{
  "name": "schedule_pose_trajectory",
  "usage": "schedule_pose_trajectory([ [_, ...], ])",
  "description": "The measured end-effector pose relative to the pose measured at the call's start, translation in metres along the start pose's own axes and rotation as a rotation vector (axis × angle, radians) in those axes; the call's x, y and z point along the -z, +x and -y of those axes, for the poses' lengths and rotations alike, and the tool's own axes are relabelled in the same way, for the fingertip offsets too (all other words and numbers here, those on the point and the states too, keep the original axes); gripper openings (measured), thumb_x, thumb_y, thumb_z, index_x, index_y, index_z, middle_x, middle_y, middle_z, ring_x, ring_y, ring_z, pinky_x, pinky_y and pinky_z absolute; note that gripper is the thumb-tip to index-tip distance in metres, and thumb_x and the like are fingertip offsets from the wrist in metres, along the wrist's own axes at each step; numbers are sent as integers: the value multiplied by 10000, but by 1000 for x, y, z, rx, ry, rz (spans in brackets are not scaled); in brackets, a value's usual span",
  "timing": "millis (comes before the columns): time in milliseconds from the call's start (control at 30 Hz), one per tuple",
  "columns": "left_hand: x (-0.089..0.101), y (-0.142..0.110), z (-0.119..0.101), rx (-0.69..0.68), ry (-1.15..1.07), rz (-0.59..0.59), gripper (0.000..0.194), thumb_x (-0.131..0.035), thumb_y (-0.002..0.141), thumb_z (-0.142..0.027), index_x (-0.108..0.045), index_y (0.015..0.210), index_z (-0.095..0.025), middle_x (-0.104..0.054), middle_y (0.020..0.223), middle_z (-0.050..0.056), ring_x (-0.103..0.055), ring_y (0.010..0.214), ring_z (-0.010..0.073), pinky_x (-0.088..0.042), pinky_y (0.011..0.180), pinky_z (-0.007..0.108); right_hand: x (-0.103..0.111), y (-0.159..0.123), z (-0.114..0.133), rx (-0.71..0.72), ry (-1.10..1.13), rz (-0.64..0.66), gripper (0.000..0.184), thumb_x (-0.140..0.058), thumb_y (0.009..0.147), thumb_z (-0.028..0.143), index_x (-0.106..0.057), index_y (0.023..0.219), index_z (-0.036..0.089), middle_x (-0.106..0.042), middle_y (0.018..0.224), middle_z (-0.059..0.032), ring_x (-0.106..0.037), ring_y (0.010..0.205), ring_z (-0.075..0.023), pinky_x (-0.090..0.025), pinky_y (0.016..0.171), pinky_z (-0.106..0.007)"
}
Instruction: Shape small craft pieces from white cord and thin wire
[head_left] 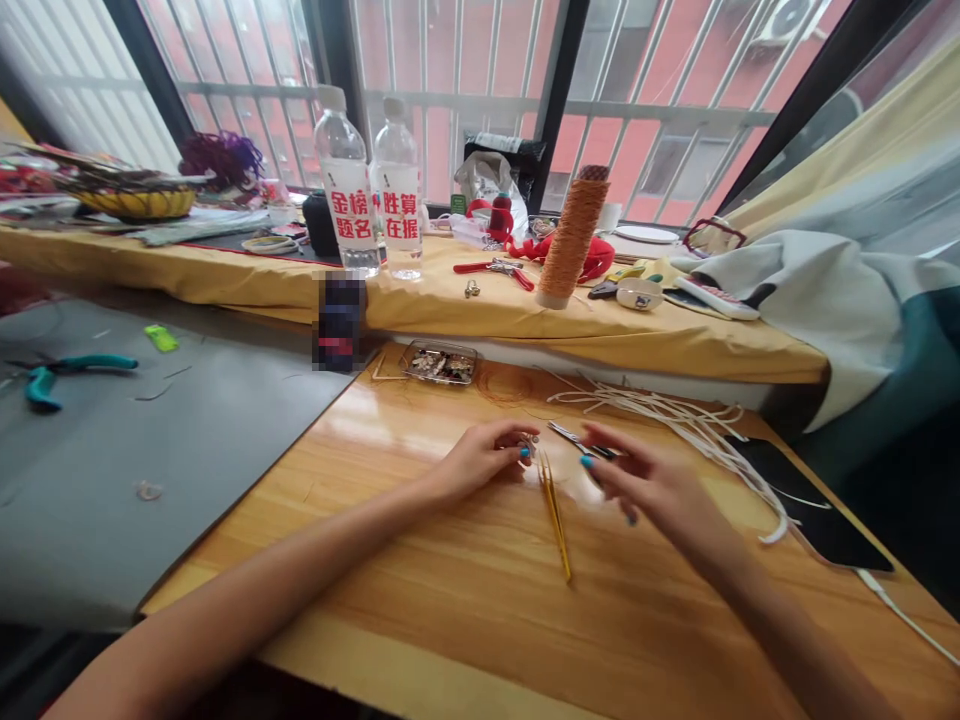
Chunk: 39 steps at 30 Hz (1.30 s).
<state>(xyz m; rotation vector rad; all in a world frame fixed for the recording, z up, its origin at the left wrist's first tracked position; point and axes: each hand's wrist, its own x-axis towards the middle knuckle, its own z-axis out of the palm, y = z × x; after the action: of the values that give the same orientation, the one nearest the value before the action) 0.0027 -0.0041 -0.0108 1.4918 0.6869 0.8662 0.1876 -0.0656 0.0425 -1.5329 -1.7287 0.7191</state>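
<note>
My left hand [477, 462] is closed in a pinch over the wooden table [360, 560]. A small shiny piece [531, 441], too small to name exactly, shows between its fingertips. Just right of those fingers lie gold tweezers [556, 522], their tips pointing away from me. My right hand [645, 472] is slightly blurred, with thumb and fingers apart. It hovers at a pair of small scissors [568, 434], its fingers partly covering their dark handles. Whether it touches them cannot be made out.
Behind the hands are a clear box of beads [439, 362], white cords [660, 415] and a phone [810, 500]. Teal pliers [75, 370] lie on the grey mat [225, 420]. The raised ledge holds bottles [346, 190], an orange thread cone [574, 240] and red-handled pliers [495, 270].
</note>
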Motion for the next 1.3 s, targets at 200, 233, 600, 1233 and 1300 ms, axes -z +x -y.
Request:
schedule_pose_trajectory([
  [200,-1,-3,-3,6,-54,-15,312,-532,728,-258,-506,1019,-148,-602,818,40,-567,683,105,-455,618,216,-29,25,1,42,-19,208,277,-472,755,333,-624,916,166,-639,804,-44,-542,564,-125,-413,491,-233],
  [233,-1,-3,-3,15,-50,-28,317,-534,726,-256,-496,1022,-147,-603,809,37,-567,665,102,-452,602,211,-31,25,1,49,-8,221,265,-475,753,335,-631,889,169,-641,794,-39,-552,604,-136,-419,534,-239],
  [600,0,0,-4,7,-30,-80,264,-508,721,-204,-491,973,-130,-577,721,17,-563,648,99,-433,584,202,-38,15,-11,-109,182,275,244,-432,743,305,-606,731,134,-538,550,4,-413,379,-74,-318,390,-204],
  [1233,-1,4,0,64,118,-50,275,-458,698,-143,-560,951,-109,-534,674,6,-496,571,74,-406,548,185,60,72,-75,-243,-156,-231,357,-506,641,334,-659,844,84,-542,502,-16,-399,374,-79,-321,371,-213],
  [1300,-2,3,0,63,152,-44,280,-454,702,-146,-559,958,-104,-542,666,10,-492,576,80,-401,553,190,55,72,-67,-220,-135,-179,383,-501,643,359,-658,848,76,-537,500,-19,-415,387,-82,-338,374,-211],
])
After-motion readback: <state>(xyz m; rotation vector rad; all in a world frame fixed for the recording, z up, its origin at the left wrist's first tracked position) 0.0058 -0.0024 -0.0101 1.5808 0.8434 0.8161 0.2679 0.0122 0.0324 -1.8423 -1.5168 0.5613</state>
